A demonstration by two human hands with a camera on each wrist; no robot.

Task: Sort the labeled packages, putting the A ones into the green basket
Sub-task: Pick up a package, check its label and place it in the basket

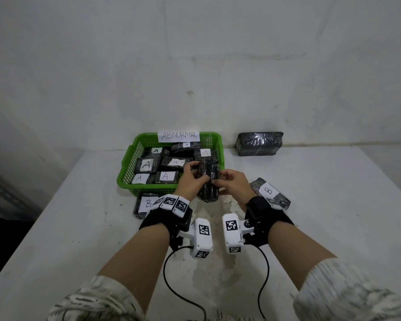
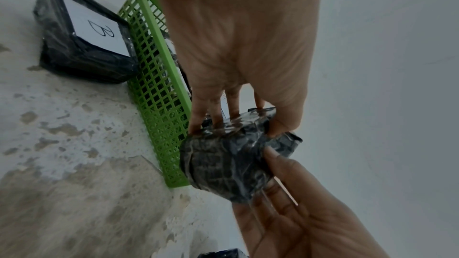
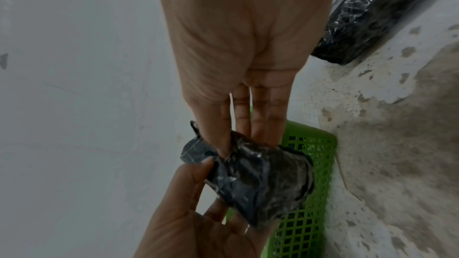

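Both hands hold one black plastic-wrapped package (image 1: 208,181) upright over the front right corner of the green basket (image 1: 127,169); no label shows on it. My left hand (image 1: 191,179) grips its left side, thumb and fingers curled round it. My right hand (image 1: 229,183) pinches its right side. In the left wrist view the package (image 2: 228,162) hangs by the basket wall (image 2: 159,109); in the right wrist view the same package (image 3: 258,180) covers the basket corner (image 3: 313,156). Several packages marked A (image 1: 146,164) lie inside the basket.
A package marked B (image 1: 146,203) lies against the basket's front, another B package (image 1: 270,192) right of my right hand. A larger unlabeled black package (image 1: 259,144) leans at the wall, back right. A paper sign reading ABNORMAL (image 1: 179,135) hangs on the basket's rear rim.
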